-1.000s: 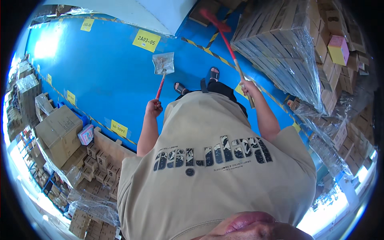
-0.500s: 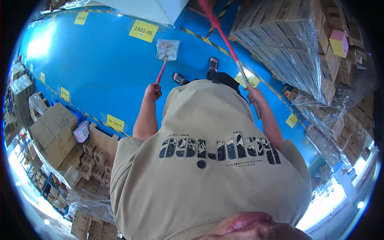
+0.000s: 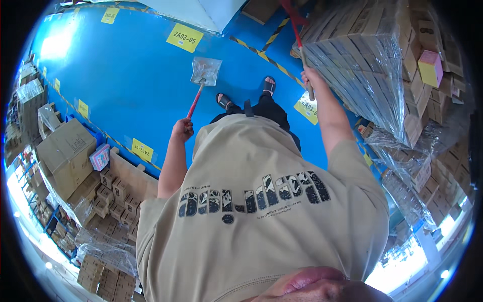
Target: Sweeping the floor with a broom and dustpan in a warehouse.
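Note:
My left hand (image 3: 182, 130) is closed around the red handle of a long-handled dustpan (image 3: 206, 72). The pan, a flat squarish metallic scoop, is at the floor just left of my feet. On the other side, my right arm reaches forward and my right hand (image 3: 313, 78) grips a broom (image 3: 297, 39) near the end of its pale handle. The broom's red upper part points away toward the top edge, beside the wrapped boxes; its far end is dark and blurred, so bristles cannot be made out.
Plastic-wrapped cartons (image 3: 362, 65) stand stacked at the right. Stacked boxes (image 3: 68, 156) and a wooden crate side (image 3: 133, 173) line the left. A white sheet-like object (image 3: 201, 12) is ahead. Yellow floor labels (image 3: 184, 38) and striped tape (image 3: 274, 63) mark the blue floor (image 3: 131, 70).
My right hand has moved forward, taking the broom farther ahead. My left hand has come slightly back and left, and the dustpan has shifted a little back and left.

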{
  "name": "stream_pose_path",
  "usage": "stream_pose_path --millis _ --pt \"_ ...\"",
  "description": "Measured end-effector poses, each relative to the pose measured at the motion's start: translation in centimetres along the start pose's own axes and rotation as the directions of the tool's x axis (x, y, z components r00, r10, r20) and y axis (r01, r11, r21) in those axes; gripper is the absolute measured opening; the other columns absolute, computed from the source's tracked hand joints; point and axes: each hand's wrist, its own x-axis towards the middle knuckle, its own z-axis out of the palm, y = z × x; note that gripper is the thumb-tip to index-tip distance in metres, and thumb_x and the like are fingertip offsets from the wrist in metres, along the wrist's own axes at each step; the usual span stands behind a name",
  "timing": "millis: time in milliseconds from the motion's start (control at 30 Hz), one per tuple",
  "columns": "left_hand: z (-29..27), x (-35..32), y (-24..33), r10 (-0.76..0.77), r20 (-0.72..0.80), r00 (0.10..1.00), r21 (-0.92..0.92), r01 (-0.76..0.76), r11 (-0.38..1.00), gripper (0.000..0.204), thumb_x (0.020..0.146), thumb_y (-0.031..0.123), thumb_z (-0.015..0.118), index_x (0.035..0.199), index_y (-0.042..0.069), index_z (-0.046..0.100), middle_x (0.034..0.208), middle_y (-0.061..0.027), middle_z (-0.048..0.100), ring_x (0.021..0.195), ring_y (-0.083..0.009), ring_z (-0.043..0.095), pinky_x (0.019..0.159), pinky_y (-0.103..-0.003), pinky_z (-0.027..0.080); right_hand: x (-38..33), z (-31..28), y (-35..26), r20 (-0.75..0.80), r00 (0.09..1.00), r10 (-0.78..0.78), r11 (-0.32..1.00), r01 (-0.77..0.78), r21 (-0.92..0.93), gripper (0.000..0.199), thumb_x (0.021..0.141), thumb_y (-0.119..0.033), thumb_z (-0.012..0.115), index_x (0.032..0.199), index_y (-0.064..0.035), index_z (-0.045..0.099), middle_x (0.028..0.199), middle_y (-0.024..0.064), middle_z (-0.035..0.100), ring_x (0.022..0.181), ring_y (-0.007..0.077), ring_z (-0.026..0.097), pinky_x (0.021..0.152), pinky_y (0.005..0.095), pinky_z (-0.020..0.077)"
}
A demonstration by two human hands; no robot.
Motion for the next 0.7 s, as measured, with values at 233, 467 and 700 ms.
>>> stream_pose_path --millis 233,467,700 --pt "-0.7 1.3 -0.2 0.005 -0.010 1.000 -0.057 -0.006 0.998 0.009 0.084 0.011 0.049 0.084 0.010 0.040 0.056 0.0022 0.040 0.042 -0.0099 0.037 0.042 -0.026 0.031 -6.4 2.6 4.7 0.241 0.956 0.165 0.972 -0.199 0.124 0.046 0.092 -0.049 0.042 0.088 -0.0033 0.046 0.053 -0.0031 0.037 0.039 0.0063 0.032 0.036 0.0257 0.0306" --pt "-0.9 4.0 2.1 -0.033 0.029 0.999 -0.041 0.034 0.999 0.008 0.084 0.011 0.049 0.086 0.010 0.041 0.056 0.0021 0.040 0.043 -0.0097 0.037 0.042 -0.026 0.030 -14.1 2.3 10.0 0.212 0.947 0.241 0.957 -0.268 0.109 0.053 0.090 -0.053 0.042 0.092 -0.0003 0.048 0.053 -0.0023 0.037 0.038 0.0070 0.033 0.037 0.0272 0.0326" --pt "-1.2 5.6 4.1 -0.050 0.082 0.995 0.060 0.045 0.997 0.006 0.084 0.010 0.048 0.087 0.009 0.044 0.057 0.0016 0.042 0.044 -0.0092 0.038 0.042 -0.025 0.031 -20.9 3.3 13.8 0.336 0.894 0.295 0.917 -0.364 0.165 0.054 0.090 -0.050 0.044 0.102 0.0020 0.050 0.053 -0.0038 0.039 0.037 0.0045 0.032 0.035 0.0247 0.0313"
